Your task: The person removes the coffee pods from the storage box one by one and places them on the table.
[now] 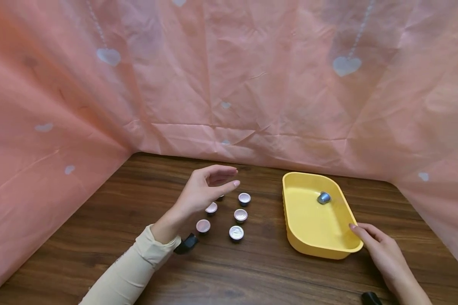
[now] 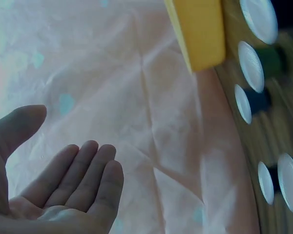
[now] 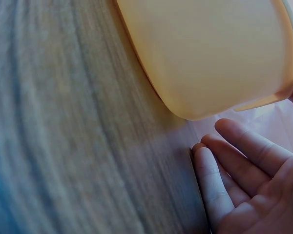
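Several coffee capsules stand lid up on the wooden table in two rough rows, among them a front capsule [image 1: 236, 232] and a left one [image 1: 203, 226]. My left hand [image 1: 202, 190] is raised above the left row, thumb apart from the fingers, holding nothing; it partly hides the farther capsules. In the left wrist view the palm and fingers [image 2: 110, 190] show bare. At the right stands a yellow tray [image 1: 316, 250] with one blue-grey capsule [image 1: 323, 198] lying on its side inside. My right hand [image 1: 385, 254] holds the tray's near right rim, thumb over the edge, fingers outside and below.
A pink curtain [image 1: 252, 106] with pale hearts hangs behind the wooden table [image 1: 259, 271] and along its sides. A black strap piece [image 1: 186, 244] sits at the left wrist, and another black piece [image 1: 371, 298] shows by the right wrist.
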Tool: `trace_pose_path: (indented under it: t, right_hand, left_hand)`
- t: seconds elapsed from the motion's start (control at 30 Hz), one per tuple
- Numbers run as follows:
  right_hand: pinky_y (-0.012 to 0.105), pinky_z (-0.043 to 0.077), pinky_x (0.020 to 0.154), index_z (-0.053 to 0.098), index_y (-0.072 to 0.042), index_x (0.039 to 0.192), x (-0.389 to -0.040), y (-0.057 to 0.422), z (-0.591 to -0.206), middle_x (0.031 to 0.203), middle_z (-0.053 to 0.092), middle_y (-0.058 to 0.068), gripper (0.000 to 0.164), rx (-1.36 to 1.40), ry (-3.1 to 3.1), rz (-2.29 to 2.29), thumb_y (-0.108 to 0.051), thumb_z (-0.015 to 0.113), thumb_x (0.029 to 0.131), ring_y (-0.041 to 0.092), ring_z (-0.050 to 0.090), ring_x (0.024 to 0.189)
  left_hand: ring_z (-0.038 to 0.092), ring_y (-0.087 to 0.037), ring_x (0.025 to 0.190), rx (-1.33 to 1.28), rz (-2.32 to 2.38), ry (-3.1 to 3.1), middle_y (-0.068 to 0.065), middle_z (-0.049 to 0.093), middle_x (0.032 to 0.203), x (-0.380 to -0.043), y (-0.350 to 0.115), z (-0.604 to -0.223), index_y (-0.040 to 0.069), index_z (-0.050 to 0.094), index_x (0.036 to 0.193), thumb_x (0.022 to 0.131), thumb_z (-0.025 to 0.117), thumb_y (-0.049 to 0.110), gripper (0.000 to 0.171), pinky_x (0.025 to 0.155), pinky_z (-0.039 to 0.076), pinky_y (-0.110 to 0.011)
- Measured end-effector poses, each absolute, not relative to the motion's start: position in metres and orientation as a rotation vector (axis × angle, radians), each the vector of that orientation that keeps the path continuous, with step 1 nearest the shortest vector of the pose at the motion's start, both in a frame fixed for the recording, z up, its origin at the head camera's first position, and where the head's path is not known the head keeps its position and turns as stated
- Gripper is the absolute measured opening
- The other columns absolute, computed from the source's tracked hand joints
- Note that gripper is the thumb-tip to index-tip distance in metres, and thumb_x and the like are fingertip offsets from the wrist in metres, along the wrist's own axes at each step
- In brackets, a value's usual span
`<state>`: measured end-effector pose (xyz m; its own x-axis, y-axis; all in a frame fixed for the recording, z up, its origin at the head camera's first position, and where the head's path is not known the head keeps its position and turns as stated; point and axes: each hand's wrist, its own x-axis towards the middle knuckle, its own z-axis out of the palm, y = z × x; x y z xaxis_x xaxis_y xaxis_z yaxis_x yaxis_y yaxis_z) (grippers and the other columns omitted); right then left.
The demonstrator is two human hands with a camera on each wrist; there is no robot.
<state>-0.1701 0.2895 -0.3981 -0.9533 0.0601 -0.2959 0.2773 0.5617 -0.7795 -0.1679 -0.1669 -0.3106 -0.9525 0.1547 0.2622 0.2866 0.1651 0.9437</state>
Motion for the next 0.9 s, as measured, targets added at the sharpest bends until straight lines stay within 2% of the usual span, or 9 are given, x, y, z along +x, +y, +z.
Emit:
trace_pose_path:
  t: [0.2,0.33,0.47,0.57,0.73,0.9]
  right_hand:
    - [0.061,0.034,0.120,0.050,-0.006,0.157,-0.169,0.292,-0.400,0.172,0.031,0.025,0.087,0.292,2.572,-1.340,-0.074,0.049,0.103,0.042,0.032,0.153]
    - [0.062,0.033,0.120,0.049,-0.005,0.158,-0.168,0.291,-0.399,0.172,0.031,0.025,0.087,0.292,2.583,-1.345,-0.074,0.049,0.103,0.042,0.031,0.154]
    - [0.062,0.031,0.122,0.048,-0.005,0.158,-0.167,0.281,-0.401,0.172,0.031,0.025,0.088,0.292,2.572,-1.369,-0.074,0.050,0.103,0.042,0.030,0.156]
    - [0.063,0.031,0.122,0.048,-0.005,0.158,-0.164,0.272,-0.402,0.171,0.033,0.025,0.088,0.291,2.571,-1.382,-0.073,0.051,0.103,0.042,0.030,0.156]
    - [0.062,0.030,0.123,0.049,-0.006,0.158,-0.165,0.258,-0.401,0.171,0.037,0.023,0.086,0.263,2.597,-1.384,-0.073,0.052,0.103,0.041,0.032,0.156]
    - [0.058,0.032,0.122,0.053,-0.006,0.156,-0.167,0.252,-0.400,0.167,0.042,0.023,0.082,0.239,2.631,-1.394,-0.069,0.053,0.104,0.037,0.037,0.152]
  left_hand:
    - [0.073,-0.032,0.127,-0.515,-1.999,-2.257,-0.013,0.076,0.134,-0.180,-0.129,-0.305,0.003,0.073,0.132,0.095,0.081,0.012,0.039,0.108,0.058,-0.034]
    - [0.073,-0.028,0.125,-0.530,-2.017,-2.245,-0.012,0.076,0.133,-0.189,-0.104,-0.302,0.004,0.074,0.131,0.095,0.081,0.014,0.038,0.105,0.059,-0.031]
    - [0.072,-0.032,0.127,-0.545,-2.010,-2.247,-0.012,0.076,0.133,-0.198,-0.080,-0.299,0.005,0.074,0.131,0.095,0.082,0.014,0.038,0.102,0.059,-0.029]
    - [0.073,-0.030,0.126,-0.556,-2.008,-2.274,-0.010,0.077,0.132,-0.204,-0.062,-0.297,0.006,0.075,0.131,0.095,0.083,0.016,0.038,0.100,0.059,-0.026]
    - [0.077,-0.013,0.111,-0.543,-1.922,-2.325,-0.007,0.080,0.125,-0.218,-0.034,-0.285,0.009,0.077,0.127,0.095,0.084,0.021,0.035,0.089,0.060,-0.021]
    - [0.076,-0.008,0.095,-0.461,-1.763,-2.402,-0.005,0.082,0.111,-0.234,-0.001,-0.282,0.008,0.080,0.119,0.097,0.082,0.023,0.027,0.077,0.056,-0.017]
